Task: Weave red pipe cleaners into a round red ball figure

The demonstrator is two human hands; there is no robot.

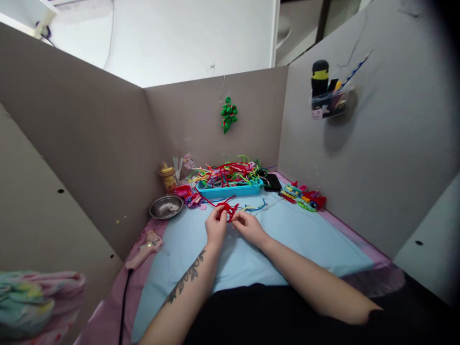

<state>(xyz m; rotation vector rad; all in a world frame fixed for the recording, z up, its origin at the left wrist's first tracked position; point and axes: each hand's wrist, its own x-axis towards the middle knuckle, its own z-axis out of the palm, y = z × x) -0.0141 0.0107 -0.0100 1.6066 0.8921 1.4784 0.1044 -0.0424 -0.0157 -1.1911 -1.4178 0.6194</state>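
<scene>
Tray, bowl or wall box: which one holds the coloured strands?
The blue tray, heaped with strands; the metal bowl holds pale pieces, the clear wall box other items.

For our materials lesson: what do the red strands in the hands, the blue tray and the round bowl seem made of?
Red strands: perhaps yarn or chenille stems; matte, bent into loops, fibres too small to confirm.
Blue tray: likely plastic; smooth, evenly coloured.
Round bowl: apparently metal, perhaps steel; grey, shiny, with bright reflections.

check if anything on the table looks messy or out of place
Mainly the blue tray: its tangled heap of colored strands rises above the rim, ends poking out. Nothing looks clearly damaged.
</scene>
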